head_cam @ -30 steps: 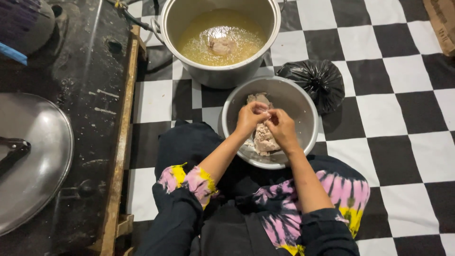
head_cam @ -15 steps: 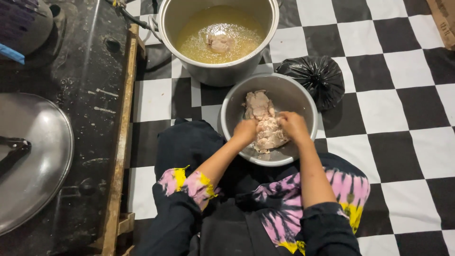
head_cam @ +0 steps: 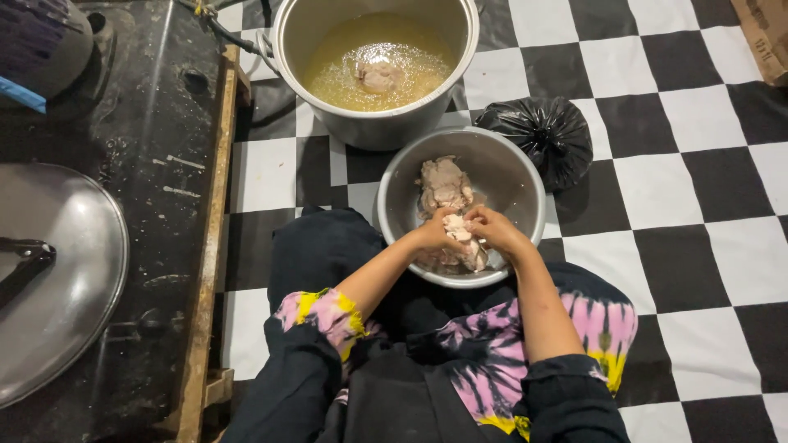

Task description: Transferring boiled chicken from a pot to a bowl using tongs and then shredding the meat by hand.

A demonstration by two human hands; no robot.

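Observation:
A steel bowl (head_cam: 517,176) sits on the checkered floor in front of my knees, with pale cooked meat (head_cam: 443,184) inside. My left hand (head_cam: 431,234) and my right hand (head_cam: 497,230) meet over the bowl's near side, both gripping one piece of the meat (head_cam: 462,234) between their fingers. Further back stands a large steel pot (head_cam: 369,123) of yellowish broth with another lump of meat (head_cam: 379,75) floating in it.
A tied black plastic bag (head_cam: 538,135) lies right of the bowl. A dark low table (head_cam: 139,205) with a wooden edge runs along the left, holding a round metal lid (head_cam: 57,279). A cardboard box corner (head_cam: 763,37) shows at top right.
My hands have drawn back from the bowl's middle toward its near edge, pulling a piece of meat with them. More of the meat in the bowl is uncovered.

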